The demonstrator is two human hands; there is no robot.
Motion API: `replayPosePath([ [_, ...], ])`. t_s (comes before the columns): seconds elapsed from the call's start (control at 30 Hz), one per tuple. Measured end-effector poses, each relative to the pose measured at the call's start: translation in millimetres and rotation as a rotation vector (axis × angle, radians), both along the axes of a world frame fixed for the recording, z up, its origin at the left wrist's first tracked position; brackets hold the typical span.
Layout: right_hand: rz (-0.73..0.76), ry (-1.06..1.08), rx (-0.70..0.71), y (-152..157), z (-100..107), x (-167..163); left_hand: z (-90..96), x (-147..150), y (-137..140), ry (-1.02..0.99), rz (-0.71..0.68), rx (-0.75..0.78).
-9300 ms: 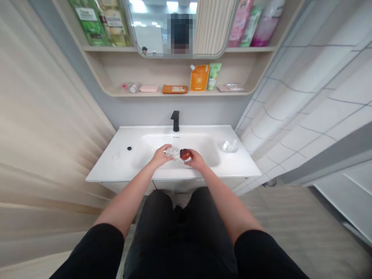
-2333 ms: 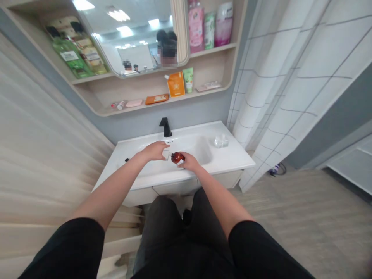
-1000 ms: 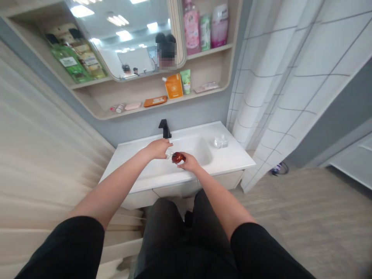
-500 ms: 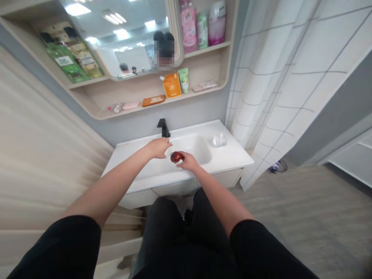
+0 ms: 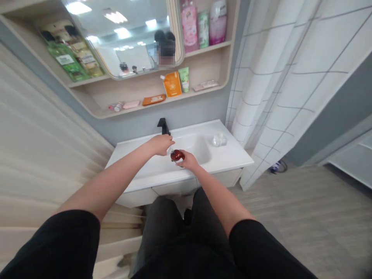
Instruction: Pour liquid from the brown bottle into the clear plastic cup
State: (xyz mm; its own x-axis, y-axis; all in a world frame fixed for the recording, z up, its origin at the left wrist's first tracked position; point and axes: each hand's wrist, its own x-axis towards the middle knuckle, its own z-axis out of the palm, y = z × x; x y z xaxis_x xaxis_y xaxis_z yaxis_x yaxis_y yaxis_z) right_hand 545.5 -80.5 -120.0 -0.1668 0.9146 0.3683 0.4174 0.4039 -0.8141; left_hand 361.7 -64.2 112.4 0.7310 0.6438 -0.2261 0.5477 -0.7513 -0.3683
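Having risen across the faucet (image 5: 163, 125), left hand (image 5: 161, 145) grips a clear container (image 5: 169, 150), right hand (image 5: 188, 160) a brown bottle (image 5: 176, 155).

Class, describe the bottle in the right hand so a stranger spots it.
Start at the long white washbasin counter with the angular black faucet. In front of that faucet, the right hand grips a rounded, glossy reddish-brown bottle. Its dark colour sets it apart from the small clear object, mostly hidden, in the left hand.

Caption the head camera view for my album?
Above the white sink: clear container in left hand, red-brown bottle in right hand.
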Motion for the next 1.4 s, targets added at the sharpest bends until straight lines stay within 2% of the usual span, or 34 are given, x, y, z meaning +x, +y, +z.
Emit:
replayPosePath([
  [0.5, -0.045, 0.079, 0.031, 2, -6, -1, 21.2, 46, -11, 0.104, -0.039, 0.039],
  [1.13, -0.046, 0.141, -0.009, -2, 2, 0, 29.8, 69, -20, 0.168, -0.023, 0.036],
  [1.4, -0.051, 0.153, -0.022, -3, 3, 0, 25.7, 71, -15, 0.171, -0.030, 0.038],
])
